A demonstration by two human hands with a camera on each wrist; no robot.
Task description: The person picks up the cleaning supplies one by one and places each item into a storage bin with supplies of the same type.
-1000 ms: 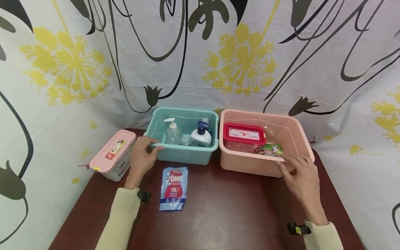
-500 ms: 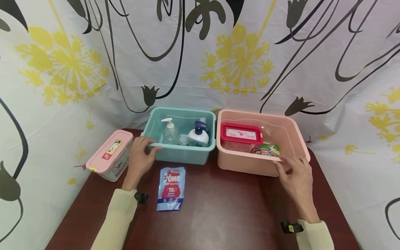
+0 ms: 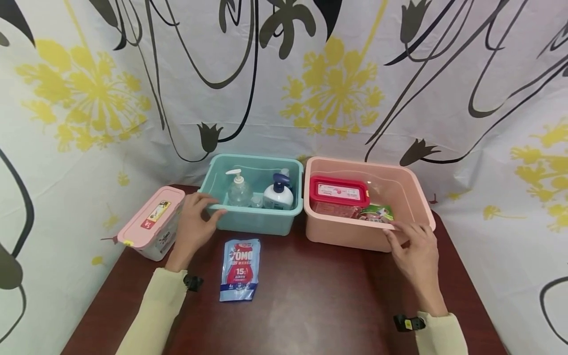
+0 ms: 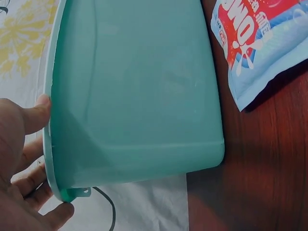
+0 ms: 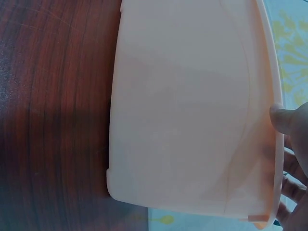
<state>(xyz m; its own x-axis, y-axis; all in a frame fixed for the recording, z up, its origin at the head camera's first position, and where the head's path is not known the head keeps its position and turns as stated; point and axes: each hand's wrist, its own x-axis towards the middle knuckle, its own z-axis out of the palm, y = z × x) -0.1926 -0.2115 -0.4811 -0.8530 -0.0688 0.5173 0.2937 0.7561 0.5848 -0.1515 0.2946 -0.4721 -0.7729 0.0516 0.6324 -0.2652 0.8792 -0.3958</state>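
Left hand (image 3: 193, 224) grips teal bin (image 3: 257, 222), right hand (image 3: 417, 251) pink bin (image 3: 341, 234); a sharp tug could topple the clear pump bottle (image 3: 240, 193)!

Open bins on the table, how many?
2. The teal bin, rim gripped by the left hand; and the peach bin to its right, rim gripped by the right hand. None appears hidden.

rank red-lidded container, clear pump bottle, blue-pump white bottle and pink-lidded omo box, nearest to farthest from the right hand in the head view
From the right hand:
1. Red-lidded container: left side of the peach bin.
2. Blue-pump white bottle: right side of the teal bin.
3. Clear pump bottle: same bin, left of the white one.
4. Pink-lidded OMO box: far left, outside both bins.
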